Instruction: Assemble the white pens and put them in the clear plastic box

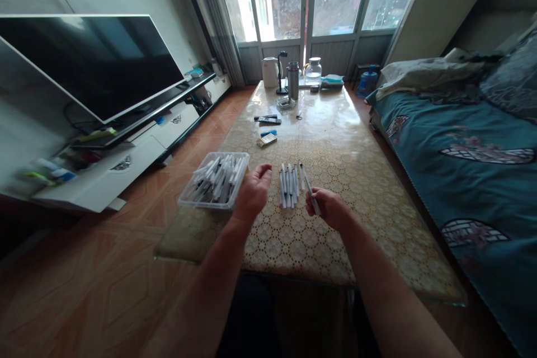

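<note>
My right hand (pixel 327 207) is closed around a slim white pen (pixel 308 182), which tilts up and away to the left with its dark tip at the far end. Just left of it, several similar pens (pixel 288 184) lie side by side in a row on the patterned tablecloth. Between that row and a clear plastic tub (pixel 184 201) hovers my left hand (pixel 255 187), its fingers stretched forward and nothing visible in them. The tub is heaped with loose white pens (pixel 222 176), some with dark parts. My left wrist overlaps its right edge.
Beyond the pens lie a small box (pixel 267 140), a blue object (pixel 268 133) and a remote control (pixel 269 120). Farther back stand a glass ashtray (pixel 286 103), a steel thermos (pixel 292 81), a kettle (pixel 272 71) and a glass jug (pixel 313 71). A bed (pixel 419 128) flanks the table's right side.
</note>
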{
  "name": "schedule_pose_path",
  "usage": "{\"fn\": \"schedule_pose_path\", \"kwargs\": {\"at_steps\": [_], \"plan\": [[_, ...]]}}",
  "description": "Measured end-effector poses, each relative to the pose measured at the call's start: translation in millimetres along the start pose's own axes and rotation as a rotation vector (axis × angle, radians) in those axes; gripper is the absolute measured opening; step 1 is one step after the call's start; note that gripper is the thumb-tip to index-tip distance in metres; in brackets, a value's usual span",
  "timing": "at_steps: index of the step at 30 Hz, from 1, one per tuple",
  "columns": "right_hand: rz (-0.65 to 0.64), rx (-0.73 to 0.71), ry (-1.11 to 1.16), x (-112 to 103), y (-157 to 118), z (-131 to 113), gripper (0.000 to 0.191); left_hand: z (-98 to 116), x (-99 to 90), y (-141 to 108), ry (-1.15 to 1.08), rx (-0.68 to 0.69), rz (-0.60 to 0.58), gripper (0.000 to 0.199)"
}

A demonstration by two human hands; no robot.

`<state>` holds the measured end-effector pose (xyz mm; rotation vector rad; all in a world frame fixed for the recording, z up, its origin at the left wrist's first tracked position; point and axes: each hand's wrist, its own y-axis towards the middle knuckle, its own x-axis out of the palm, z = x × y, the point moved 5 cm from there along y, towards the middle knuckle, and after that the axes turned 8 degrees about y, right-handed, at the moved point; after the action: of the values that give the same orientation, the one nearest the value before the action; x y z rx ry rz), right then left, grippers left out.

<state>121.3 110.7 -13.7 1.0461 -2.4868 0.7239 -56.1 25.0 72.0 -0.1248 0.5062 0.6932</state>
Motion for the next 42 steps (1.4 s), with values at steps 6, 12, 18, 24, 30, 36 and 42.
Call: {"fn": "schedule_pose_path", "kwargs": {"at_steps": [6,12,18,24,30,36,42], "plan": [[-0.115,0.140,0.149,17.7,-7.2,12.1,0.028,-27.0,109.4,-51.6,-0.660,-0.281,-0.212,0.036],[0.093,0.128,0.166,27.8,-8.7,27.2,0.022,-38.6,124.3,-54.8,-0.776,-0.306,-0.086,0.035],[0.163,0.013,0.058,39.4,-12.9,26.7,0.029,-42.4,124.8,-47.2,-0.775,-0.380,-0.045,0.036],[0.186,-0.005,0.011,35.3,-8.0,24.8,0.026,-45.5,129.3,-40.7,-0.756,-0.407,-0.068,0.035],[0.180,0.022,-0.012,31.0,-7.3,24.7,0.029,-41.8,129.8,-39.9,-0.750,-0.420,-0.032,0.029],[0.178,0.037,0.025,32.9,-5.2,27.1,0.034,-38.4,125.8,-38.3,-0.743,-0.369,-0.058,0.033],[0.160,0.010,0.063,36.6,-10.0,23.5,0.025,-35.1,124.0,-36.9,-0.789,-0.307,-0.066,0.034]]}}
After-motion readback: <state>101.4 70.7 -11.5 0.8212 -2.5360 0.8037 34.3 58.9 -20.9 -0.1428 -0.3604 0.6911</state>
